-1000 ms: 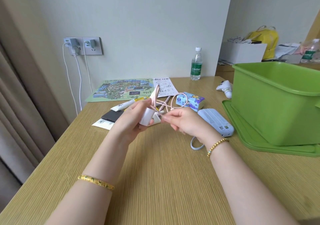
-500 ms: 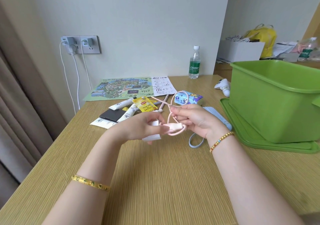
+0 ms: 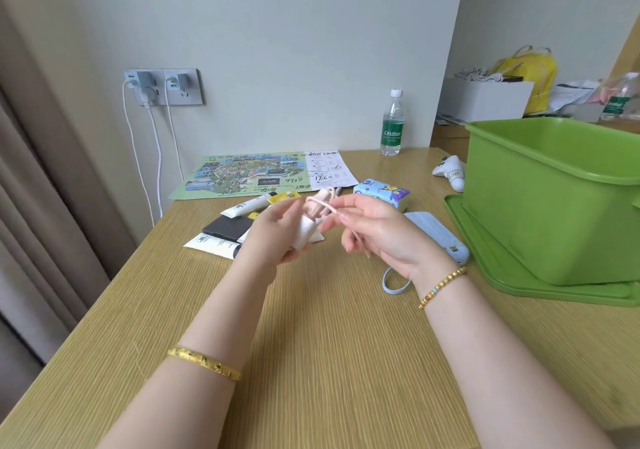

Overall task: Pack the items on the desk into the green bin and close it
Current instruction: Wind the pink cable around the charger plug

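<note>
My left hand (image 3: 273, 234) grips a white charger plug (image 3: 306, 232) above the middle of the desk. A pink cable (image 3: 323, 204) is coiled around the plug's top, and my right hand (image 3: 377, 230) pinches a strand of it. The open green bin (image 3: 550, 202) stands at the right on its green lid (image 3: 498, 268). Lying on the desk behind my hands are a blue power bank (image 3: 440, 237), a tissue pack (image 3: 382, 194), white tubes (image 3: 213, 244), a black card case (image 3: 227, 228), a yellow sachet (image 3: 282, 197) and a map leaflet (image 3: 242, 175).
A water bottle (image 3: 392, 123) stands at the back by the wall. A white controller (image 3: 450, 171) lies left of the bin. Chargers with white cords hang from the wall socket (image 3: 162, 86). A curtain is on the left. Clutter sits on a shelf behind the bin.
Both hands have risen a little and my right hand has carried the pink cable round the plug, so the loose loops are now gathered at its top.
</note>
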`<move>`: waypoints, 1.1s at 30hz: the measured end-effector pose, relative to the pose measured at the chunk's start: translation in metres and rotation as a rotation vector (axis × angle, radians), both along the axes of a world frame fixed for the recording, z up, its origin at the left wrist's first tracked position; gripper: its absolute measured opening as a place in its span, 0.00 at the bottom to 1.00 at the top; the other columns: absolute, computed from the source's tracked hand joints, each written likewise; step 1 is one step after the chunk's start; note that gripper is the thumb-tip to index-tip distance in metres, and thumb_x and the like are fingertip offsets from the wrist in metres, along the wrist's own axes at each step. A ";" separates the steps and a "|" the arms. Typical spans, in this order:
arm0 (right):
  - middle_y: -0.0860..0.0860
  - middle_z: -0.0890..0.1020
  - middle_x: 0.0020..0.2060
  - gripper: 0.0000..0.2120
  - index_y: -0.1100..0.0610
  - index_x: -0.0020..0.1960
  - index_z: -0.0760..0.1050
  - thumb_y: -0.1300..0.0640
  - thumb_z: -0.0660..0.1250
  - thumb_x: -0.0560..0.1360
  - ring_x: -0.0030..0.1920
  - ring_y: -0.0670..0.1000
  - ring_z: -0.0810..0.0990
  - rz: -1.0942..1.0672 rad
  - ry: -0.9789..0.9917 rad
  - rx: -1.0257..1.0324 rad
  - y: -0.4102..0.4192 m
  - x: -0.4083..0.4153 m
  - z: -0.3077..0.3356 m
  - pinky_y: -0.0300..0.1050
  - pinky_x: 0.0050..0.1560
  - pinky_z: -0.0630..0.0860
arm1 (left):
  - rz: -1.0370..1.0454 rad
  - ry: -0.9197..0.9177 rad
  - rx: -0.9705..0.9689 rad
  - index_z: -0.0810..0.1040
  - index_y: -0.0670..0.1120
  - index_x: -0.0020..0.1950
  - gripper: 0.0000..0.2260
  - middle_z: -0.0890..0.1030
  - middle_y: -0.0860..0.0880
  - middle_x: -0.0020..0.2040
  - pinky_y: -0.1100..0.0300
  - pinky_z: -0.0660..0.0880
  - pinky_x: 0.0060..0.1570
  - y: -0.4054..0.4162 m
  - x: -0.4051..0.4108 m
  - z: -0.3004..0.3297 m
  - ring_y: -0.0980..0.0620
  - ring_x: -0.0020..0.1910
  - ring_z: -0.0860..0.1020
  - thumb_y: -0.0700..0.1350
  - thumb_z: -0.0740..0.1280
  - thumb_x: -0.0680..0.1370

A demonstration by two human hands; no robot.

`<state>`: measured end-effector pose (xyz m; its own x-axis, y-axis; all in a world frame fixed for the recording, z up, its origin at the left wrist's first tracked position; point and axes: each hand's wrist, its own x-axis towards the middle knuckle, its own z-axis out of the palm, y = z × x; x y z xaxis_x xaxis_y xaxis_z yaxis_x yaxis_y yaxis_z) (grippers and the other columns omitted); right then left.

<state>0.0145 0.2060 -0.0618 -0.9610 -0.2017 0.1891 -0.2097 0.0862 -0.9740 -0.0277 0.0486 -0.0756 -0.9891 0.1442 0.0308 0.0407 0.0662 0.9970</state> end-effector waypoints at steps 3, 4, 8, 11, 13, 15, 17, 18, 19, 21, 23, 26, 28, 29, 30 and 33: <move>0.50 0.79 0.34 0.10 0.59 0.55 0.74 0.62 0.56 0.80 0.23 0.42 0.69 -0.016 -0.007 0.147 -0.004 -0.002 -0.005 0.31 0.26 0.64 | -0.046 -0.116 0.226 0.75 0.54 0.59 0.11 0.79 0.51 0.42 0.70 0.68 0.22 -0.002 0.002 0.002 0.53 0.31 0.80 0.51 0.58 0.81; 0.49 0.78 0.33 0.10 0.58 0.54 0.76 0.62 0.56 0.80 0.23 0.42 0.68 -0.018 -0.009 0.192 -0.005 -0.002 -0.007 0.32 0.26 0.63 | -0.057 -0.142 0.240 0.76 0.54 0.58 0.10 0.79 0.51 0.42 0.70 0.67 0.22 -0.002 0.003 0.004 0.55 0.30 0.80 0.51 0.57 0.81; 0.49 0.74 0.29 0.11 0.57 0.51 0.78 0.62 0.57 0.80 0.22 0.44 0.64 0.015 -0.017 0.267 -0.005 -0.004 -0.009 0.32 0.25 0.61 | -0.064 -0.174 0.204 0.79 0.55 0.44 0.13 0.78 0.56 0.30 0.69 0.65 0.22 0.000 0.006 0.007 0.60 0.25 0.77 0.59 0.59 0.77; 0.49 0.72 0.27 0.12 0.59 0.52 0.79 0.62 0.57 0.80 0.21 0.43 0.62 0.035 -0.036 0.312 -0.004 -0.004 -0.009 0.31 0.24 0.61 | -0.108 -0.155 0.112 0.81 0.55 0.39 0.18 0.74 0.57 0.26 0.67 0.63 0.25 0.000 0.007 0.005 0.61 0.23 0.70 0.66 0.60 0.74; 0.49 0.72 0.28 0.12 0.59 0.53 0.79 0.62 0.57 0.79 0.20 0.43 0.62 0.046 -0.048 0.373 -0.004 -0.004 -0.010 0.31 0.24 0.61 | -0.103 -0.145 0.052 0.80 0.55 0.40 0.14 0.74 0.56 0.28 0.66 0.64 0.26 0.001 0.006 0.003 0.60 0.24 0.71 0.63 0.63 0.74; 0.49 0.72 0.28 0.12 0.59 0.53 0.79 0.62 0.57 0.79 0.21 0.43 0.63 0.050 -0.055 0.397 -0.005 -0.004 -0.011 0.32 0.24 0.61 | -0.060 -0.155 0.039 0.78 0.53 0.39 0.11 0.74 0.54 0.30 0.65 0.64 0.27 0.001 0.003 0.002 0.57 0.27 0.71 0.57 0.63 0.75; 0.48 0.72 0.27 0.12 0.57 0.51 0.79 0.62 0.57 0.79 0.21 0.44 0.63 0.034 -0.054 0.372 -0.005 -0.005 -0.011 0.34 0.25 0.60 | -0.031 -0.184 0.111 0.76 0.52 0.39 0.08 0.76 0.53 0.32 0.65 0.66 0.28 0.001 0.002 0.004 0.56 0.29 0.74 0.52 0.61 0.75; 0.48 0.72 0.26 0.11 0.57 0.49 0.79 0.61 0.58 0.79 0.22 0.44 0.63 0.018 -0.054 0.347 -0.004 -0.006 -0.011 0.36 0.26 0.61 | -0.028 -0.195 0.161 0.75 0.51 0.40 0.06 0.78 0.53 0.31 0.66 0.66 0.27 0.001 0.002 0.005 0.55 0.29 0.76 0.50 0.61 0.75; 0.47 0.72 0.26 0.11 0.56 0.46 0.79 0.60 0.58 0.79 0.22 0.44 0.64 -0.003 -0.058 0.320 -0.003 -0.007 -0.011 0.37 0.27 0.61 | -0.021 -0.201 0.206 0.75 0.50 0.41 0.06 0.79 0.54 0.29 0.66 0.67 0.27 0.000 0.002 0.006 0.55 0.27 0.78 0.49 0.60 0.75; 0.46 0.70 0.23 0.12 0.55 0.38 0.77 0.55 0.62 0.78 0.22 0.44 0.65 -0.060 -0.079 0.273 0.001 -0.009 -0.010 0.37 0.28 0.64 | 0.005 -0.199 0.255 0.75 0.50 0.41 0.06 0.79 0.53 0.27 0.68 0.68 0.25 -0.002 0.001 0.008 0.55 0.23 0.78 0.48 0.61 0.75; 0.44 0.68 0.20 0.14 0.55 0.34 0.74 0.50 0.65 0.75 0.21 0.44 0.64 -0.122 -0.113 0.232 0.005 -0.012 -0.011 0.37 0.30 0.67 | 0.008 -0.184 0.266 0.76 0.50 0.40 0.07 0.76 0.52 0.30 0.69 0.67 0.21 -0.003 0.000 0.009 0.54 0.22 0.76 0.49 0.61 0.75; 0.43 0.65 0.20 0.16 0.54 0.33 0.70 0.45 0.70 0.70 0.22 0.44 0.62 -0.204 -0.141 0.179 0.010 -0.014 -0.011 0.38 0.32 0.64 | -0.128 -0.134 0.242 0.80 0.52 0.37 0.11 0.75 0.53 0.30 0.68 0.67 0.22 -0.005 -0.001 0.012 0.54 0.22 0.73 0.51 0.61 0.76; 0.42 0.64 0.20 0.18 0.52 0.31 0.67 0.43 0.70 0.68 0.23 0.44 0.61 -0.264 -0.130 0.192 0.012 -0.014 -0.008 0.38 0.32 0.59 | -0.292 -0.051 0.201 0.82 0.54 0.35 0.15 0.76 0.55 0.29 0.66 0.69 0.24 -0.008 -0.001 0.012 0.55 0.23 0.73 0.51 0.60 0.78; 0.42 0.64 0.19 0.19 0.52 0.30 0.66 0.42 0.70 0.68 0.24 0.45 0.62 -0.290 -0.122 0.202 0.014 -0.014 -0.007 0.39 0.32 0.58 | -0.358 -0.002 0.172 0.81 0.53 0.36 0.15 0.77 0.55 0.29 0.67 0.69 0.24 -0.010 0.000 0.011 0.55 0.23 0.73 0.50 0.60 0.79; 0.42 0.64 0.18 0.20 0.51 0.29 0.65 0.41 0.70 0.68 0.25 0.46 0.62 -0.305 -0.115 0.199 0.015 -0.013 -0.006 0.39 0.32 0.58 | -0.418 0.041 0.134 0.79 0.53 0.37 0.13 0.77 0.55 0.29 0.67 0.69 0.24 -0.012 -0.001 0.011 0.54 0.23 0.73 0.48 0.60 0.79; 0.43 0.64 0.18 0.20 0.52 0.28 0.63 0.47 0.70 0.69 0.25 0.46 0.61 -0.240 -0.120 0.099 0.015 -0.011 -0.005 0.38 0.29 0.58 | -0.600 0.108 -0.015 0.73 0.50 0.43 0.02 0.79 0.52 0.33 0.65 0.71 0.25 -0.020 0.002 0.010 0.52 0.25 0.75 0.47 0.63 0.74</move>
<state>0.0033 0.2213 -0.0668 -0.9978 0.0227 0.0618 -0.0554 0.2159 -0.9748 -0.0262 0.0290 -0.0655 -0.7262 0.6769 0.1203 0.1761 0.0140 0.9843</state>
